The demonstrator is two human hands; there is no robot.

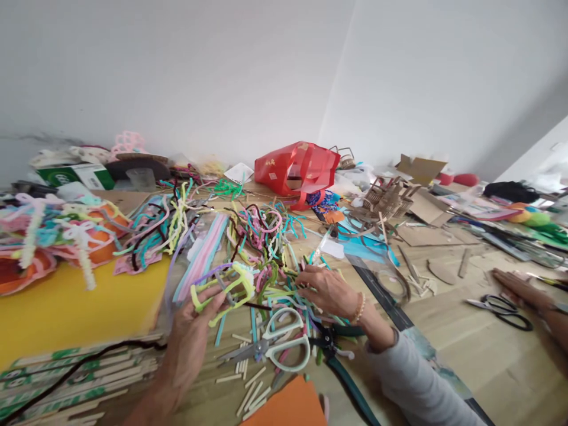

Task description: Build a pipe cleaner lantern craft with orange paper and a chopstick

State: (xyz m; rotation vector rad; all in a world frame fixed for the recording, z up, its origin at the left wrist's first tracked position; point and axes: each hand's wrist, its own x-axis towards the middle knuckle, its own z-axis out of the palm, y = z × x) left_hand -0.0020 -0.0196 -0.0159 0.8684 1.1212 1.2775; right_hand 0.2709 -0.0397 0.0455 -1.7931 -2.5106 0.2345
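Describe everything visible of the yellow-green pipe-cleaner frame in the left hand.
The yellow-green pipe-cleaner frame is an open, cage-like shape of bent, fuzzy-looking stems with gaps between them. Its far right end looks paler and bunched, its near left end loops out. The left hand holds it tilted between thumb and fingers, beyond the white-handled scissors. A lavender stem runs alongside; whether they are joined is unclear. Fingers hide part of the frame.

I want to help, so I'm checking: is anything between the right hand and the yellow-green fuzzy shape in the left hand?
Yes: part of the tangled pile of fuzzy sticks lies between the right hand and the yellow-green shape in the left hand. The white-handled scissors lie nearer the camera.
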